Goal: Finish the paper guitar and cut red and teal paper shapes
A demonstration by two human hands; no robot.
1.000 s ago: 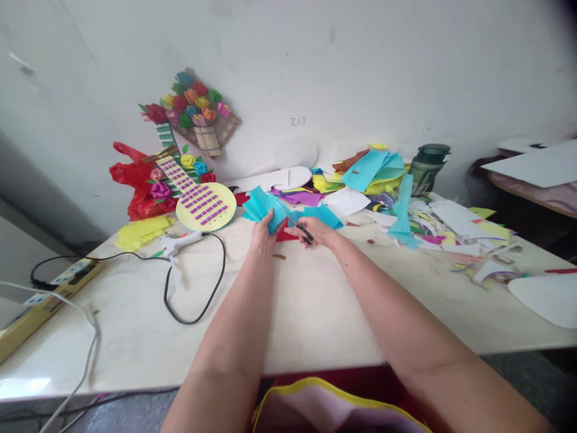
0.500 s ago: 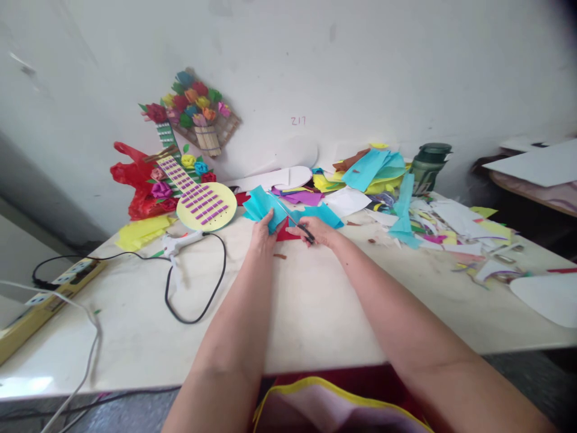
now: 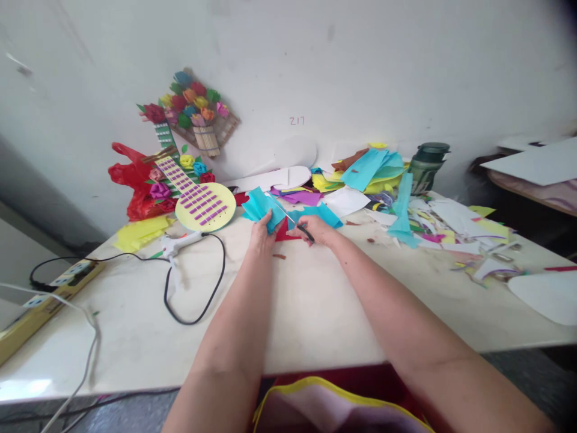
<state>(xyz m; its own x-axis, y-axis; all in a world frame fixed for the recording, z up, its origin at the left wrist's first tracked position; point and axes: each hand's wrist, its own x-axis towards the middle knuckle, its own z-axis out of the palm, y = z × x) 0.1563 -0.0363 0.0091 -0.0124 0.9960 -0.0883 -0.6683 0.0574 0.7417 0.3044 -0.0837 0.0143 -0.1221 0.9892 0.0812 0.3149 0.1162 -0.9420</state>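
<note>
My left hand [image 3: 263, 233] pinches a folded piece of turquoise paper [image 3: 258, 205], thumb on top. In my right hand [image 3: 314, 231] is a pair of scissors [image 3: 305, 231] with dark handles, my fingers closed around them. Its blades point up and left and lie against the right edge of the turquoise paper. Another turquoise sheet [image 3: 325, 213] lies just behind my right hand. Between my hands, red paper [image 3: 283, 231] shows on the table. A small brown scrap [image 3: 279, 257] rests nearer to me.
A hot glue gun [image 3: 180, 243] with a looping black cord lies left, near a yellow guitar-shaped craft [image 3: 205, 206]. Yellow paper [image 3: 140, 233], paper flowers [image 3: 192, 99] and a power strip [image 3: 54, 300] are farther left. Paper scraps [image 3: 442, 225] and a green bottle [image 3: 428, 167] stand right.
The view has shifted very slightly. Both hands stay in nearly the same place, still holding the turquoise paper and the scissors; the blades look closer together now.
</note>
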